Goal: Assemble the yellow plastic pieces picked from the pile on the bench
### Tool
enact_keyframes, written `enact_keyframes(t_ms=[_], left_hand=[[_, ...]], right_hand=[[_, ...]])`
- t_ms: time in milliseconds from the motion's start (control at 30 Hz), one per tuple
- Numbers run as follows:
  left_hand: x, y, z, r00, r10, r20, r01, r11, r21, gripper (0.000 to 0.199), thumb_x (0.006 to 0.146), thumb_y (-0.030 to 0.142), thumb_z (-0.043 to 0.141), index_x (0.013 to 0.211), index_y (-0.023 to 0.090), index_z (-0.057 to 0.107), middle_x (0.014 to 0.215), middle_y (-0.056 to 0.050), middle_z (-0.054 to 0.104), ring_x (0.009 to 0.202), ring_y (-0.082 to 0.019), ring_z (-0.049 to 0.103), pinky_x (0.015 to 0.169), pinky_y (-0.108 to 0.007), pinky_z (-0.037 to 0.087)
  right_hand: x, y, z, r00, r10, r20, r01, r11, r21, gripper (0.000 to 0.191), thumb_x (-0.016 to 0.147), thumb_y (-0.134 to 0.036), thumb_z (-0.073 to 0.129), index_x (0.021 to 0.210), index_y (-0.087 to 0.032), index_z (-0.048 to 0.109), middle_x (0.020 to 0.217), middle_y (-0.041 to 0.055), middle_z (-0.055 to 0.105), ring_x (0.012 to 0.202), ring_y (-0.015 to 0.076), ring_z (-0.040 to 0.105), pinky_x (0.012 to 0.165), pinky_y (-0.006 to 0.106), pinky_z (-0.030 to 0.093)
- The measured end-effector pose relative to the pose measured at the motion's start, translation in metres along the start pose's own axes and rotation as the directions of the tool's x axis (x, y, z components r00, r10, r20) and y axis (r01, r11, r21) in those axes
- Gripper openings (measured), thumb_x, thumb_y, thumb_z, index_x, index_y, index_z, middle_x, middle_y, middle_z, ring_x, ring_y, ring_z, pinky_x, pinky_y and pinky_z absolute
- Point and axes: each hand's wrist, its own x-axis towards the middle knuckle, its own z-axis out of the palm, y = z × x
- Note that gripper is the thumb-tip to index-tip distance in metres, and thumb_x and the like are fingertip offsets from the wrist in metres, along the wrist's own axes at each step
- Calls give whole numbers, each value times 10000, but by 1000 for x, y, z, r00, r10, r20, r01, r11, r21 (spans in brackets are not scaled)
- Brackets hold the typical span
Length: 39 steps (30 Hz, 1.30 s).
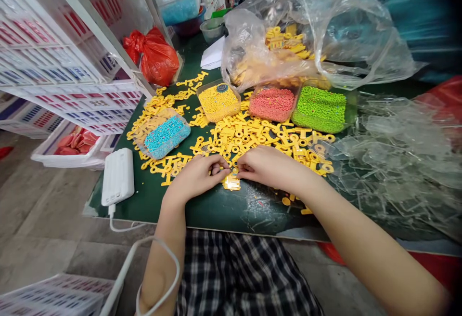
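Head view | clear plastic trays [199, 89]: yellow beads [218, 104], pink beads [271, 104], green beads [319, 109], blue beads [166, 136] | left hand [197, 178], right hand [269, 166]: fingers [220, 164] curled at flat yellow plastic piece [231, 182], grip unclear

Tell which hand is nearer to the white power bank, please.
Left. The left hand sits right of the white power bank, not touching it; the right hand lies farther right.

Worktop [202, 210] left edge: power bank [117, 177]
Worktop middle: bead trays [218, 101] behind loose pieces [252, 138]
Worktop back: plastic bag [317, 36]
Worktop right: clear sheets [393, 157]
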Motion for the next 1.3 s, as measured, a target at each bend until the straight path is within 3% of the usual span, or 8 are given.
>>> enact_keyframes(t_ms=[233, 400, 467, 533, 633, 767, 1067, 1300], left_hand=[[-1, 0, -1, 972, 153, -180, -149, 988, 38, 188, 901, 305, 521, 826, 176, 637, 567, 53, 513, 533, -107, 487, 581, -239, 360], [-8, 4, 0, 832, 332, -445, -317, 942, 111, 176, 907, 313, 551, 865, 196, 676, 605, 27, 591, 601, -126, 515, 672, -266, 410], [-10, 4, 0, 790, 360, -497, -354, 929, 111, 182, 906, 323, 563, 850, 202, 687, 576, 31, 579, 583, -125, 504, 687, -271, 421], [-10, 3, 0, 815, 384, -434, -374, 921, 113, 180, 899, 322, 578, 833, 209, 702, 534, 46, 549, 554, -118, 493, 706, -274, 420], [-7, 1, 0, 896, 397, -200, -385, 918, 96, 179, 894, 307, 592, 824, 211, 725, 534, 55, 557, 541, -102, 510, 745, -275, 407], [-4, 3, 1, 936, 352, 17, -352, 933, 72, 192, 889, 267, 596, 793, 189, 743, 543, 43, 587, 539, -96, 541, 729, -257, 393], [-4, 6, 3, 945, 315, 83, -320, 946, 45, 161, 846, 216, 629, 793, 188, 778, 532, 23, 617, 537, -104, 552, 645, -233, 386], [-3, 5, 5, 951, 280, 129, -282, 960, -4, 203, 871, 266, 607, 843, 186, 790, 557, 9, 643, 496, -95, 506, 576, -222, 376]], right_hand=[[-1, 0, -3, 998, -26, -59, 26, 1000, -7, 112, 886, -253, 646, 894, -191, 739, 808, 42, 727, 739, 173, 632, 645, 258, 359], [0, 1, 1, 992, -99, -83, 101, 995, 17, 111, 895, -228, 628, 882, -199, 735, 836, 37, 731, 777, 171, 645, 674, 257, 377], [0, 1, 1, 992, -100, -79, 102, 994, 26, 106, 893, -224, 631, 894, -199, 734, 856, 36, 733, 793, 172, 650, 684, 258, 384], [0, 2, 0, 993, -91, -75, 91, 996, 5, 117, 899, -214, 619, 906, -194, 734, 862, 40, 734, 804, 176, 654, 692, 262, 387], [1, 2, -2, 996, -54, -72, 48, 996, -79, 149, 909, -185, 589, 903, -181, 738, 847, 58, 730, 812, 187, 658, 691, 270, 383], [2, 2, -5, 998, -26, -60, 15, 986, -167, 194, 929, -184, 547, 895, -157, 736, 883, 93, 733, 850, 212, 662, 703, 286, 384], [3, -1, -9, 998, -39, -53, 26, 974, -223, 214, 919, -122, 521, 883, -139, 732, 884, 105, 737, 843, 208, 661, 708, 289, 385], [3, 1, -8, 998, -28, -49, 18, 981, -193, 196, 933, -181, 548, 909, -135, 737, 920, 111, 741, 877, 216, 669, 715, 288, 387]])
